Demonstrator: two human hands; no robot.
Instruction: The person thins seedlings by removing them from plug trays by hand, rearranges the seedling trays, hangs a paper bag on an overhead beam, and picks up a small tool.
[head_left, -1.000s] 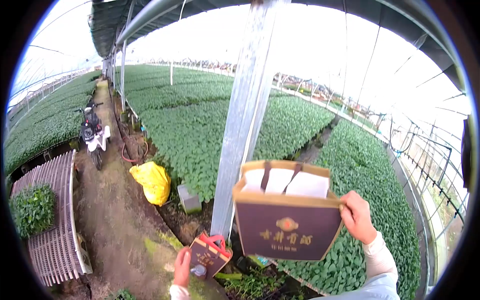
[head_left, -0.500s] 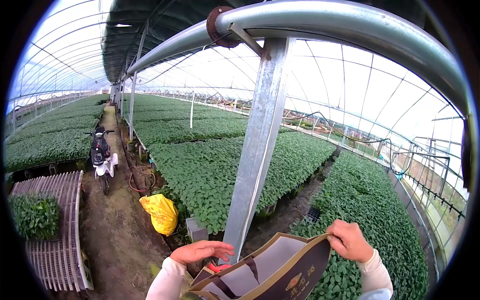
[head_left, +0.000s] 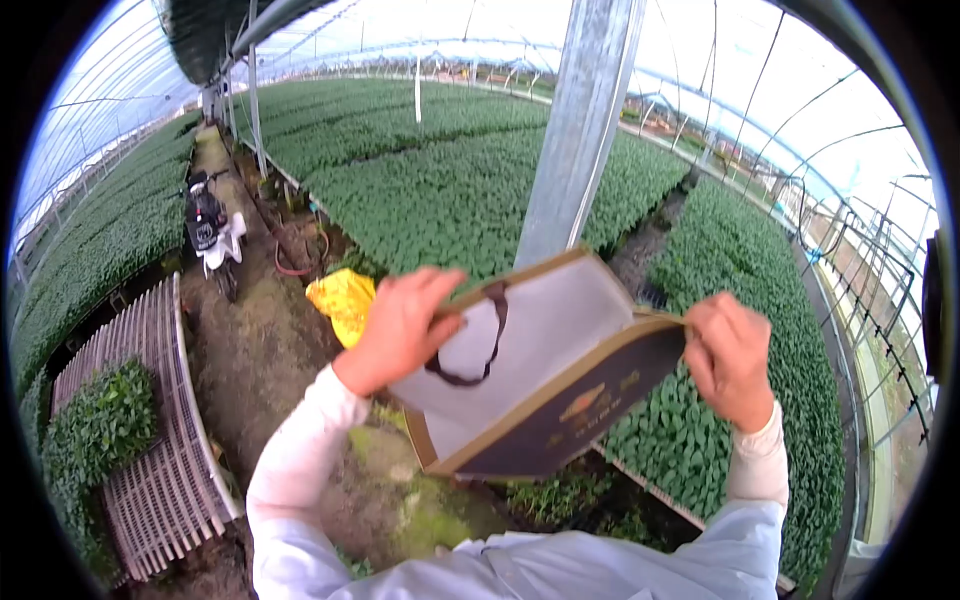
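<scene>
A dark paper gift bag (head_left: 600, 405) with gold edges and gold printing hangs in front of me, tilted so its pale inside shows. One dark cord handle (head_left: 495, 345) loops against the inner wall. My right hand (head_left: 730, 355) pinches the bag's right corner with curled fingers. At the opposite end, my left hand (head_left: 400, 325) has its thumb and fingers on either side of the bag's rim, covering that corner. The bottom of the bag is out of sight.
A steel post (head_left: 580, 140) stands just beyond the bag. Raised beds of green seedlings (head_left: 440, 200) fill the greenhouse. On the left are a slatted bench (head_left: 165, 480) with plants and a parked scooter (head_left: 212, 235) on the dirt path. A yellow sack (head_left: 342, 300) lies behind my left hand.
The bag has risen and tipped to show more of its inside. My left hand, spread above the bag before, now holds its rim. My view has turned downward.
</scene>
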